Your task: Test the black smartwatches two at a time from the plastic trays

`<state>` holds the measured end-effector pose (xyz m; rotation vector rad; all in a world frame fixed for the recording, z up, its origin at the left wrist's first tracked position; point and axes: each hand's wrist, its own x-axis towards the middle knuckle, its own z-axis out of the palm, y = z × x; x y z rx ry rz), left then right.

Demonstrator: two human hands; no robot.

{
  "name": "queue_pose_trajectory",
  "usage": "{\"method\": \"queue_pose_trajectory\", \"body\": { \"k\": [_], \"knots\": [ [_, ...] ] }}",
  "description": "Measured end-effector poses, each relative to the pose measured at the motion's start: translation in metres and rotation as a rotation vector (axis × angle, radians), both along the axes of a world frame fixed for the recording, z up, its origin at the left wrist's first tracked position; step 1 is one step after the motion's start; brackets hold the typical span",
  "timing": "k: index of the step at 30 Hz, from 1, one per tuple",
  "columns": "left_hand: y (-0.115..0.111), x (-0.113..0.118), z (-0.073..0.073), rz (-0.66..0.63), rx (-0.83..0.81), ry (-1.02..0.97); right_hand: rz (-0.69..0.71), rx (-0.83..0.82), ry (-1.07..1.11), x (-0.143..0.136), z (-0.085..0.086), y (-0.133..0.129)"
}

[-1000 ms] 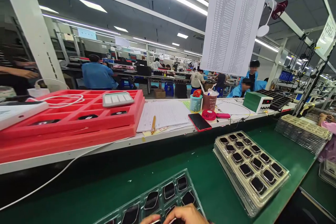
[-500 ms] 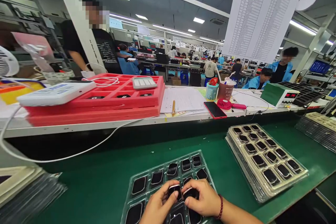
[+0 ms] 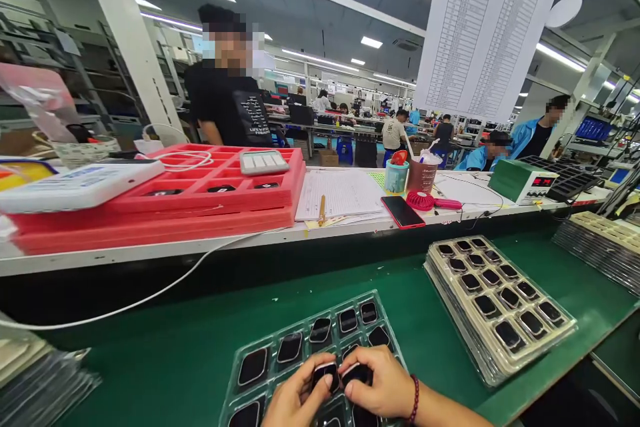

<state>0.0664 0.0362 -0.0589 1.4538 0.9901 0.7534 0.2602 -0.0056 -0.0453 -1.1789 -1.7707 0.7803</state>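
Note:
Over a clear plastic tray (image 3: 274, 379) of black square watch-like pieces, my two hands are close together. My left hand (image 3: 300, 390) pinches one black piece (image 3: 326, 377) between thumb and fingers. A second black piece (image 3: 357, 375) is gripped by my right hand (image 3: 383, 380), which has a dark red bead bracelet at the wrist. The two held pieces are side by side, nearly touching. Other black pieces sit in the tray's compartments around my hands; the front part of the tray is partly hidden by them.
A stack of filled trays (image 3: 500, 310) stands at right, more stacks (image 3: 600, 243) beyond it and at far left. The shelf holds red foam trays (image 3: 200, 203), papers, a phone (image 3: 403, 211) and a green power supply (image 3: 523, 180). A white cable hangs at left.
The view has shifted slightly, moving the shelf and trays leftward in the picture. Both hands still hold their pieces over the tray. A person in black behind the shelf appears further right.

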Motion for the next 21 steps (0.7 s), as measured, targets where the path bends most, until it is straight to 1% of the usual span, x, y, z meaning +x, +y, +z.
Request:
{"method": "queue_pose_trajectory", "body": {
  "k": [4, 8, 13, 21],
  "knots": [
    [-0.001, 0.001, 0.008, 0.017, -0.013, 0.016, -0.003, -0.022, -0.045, 0.000, -0.001, -0.001],
    [-0.001, 0.002, 0.012, 0.020, -0.013, 0.030, -0.002, -0.016, -0.052, 0.000, -0.002, 0.000],
    [-0.002, 0.006, 0.017, 0.048, -0.054, 0.022, -0.003, -0.004, -0.067, 0.001, -0.001, 0.001],
    [-0.003, 0.006, 0.018, 0.037, -0.029, 0.036, 0.010, 0.028, 0.000, -0.001, 0.001, 0.000]
  ]
}}
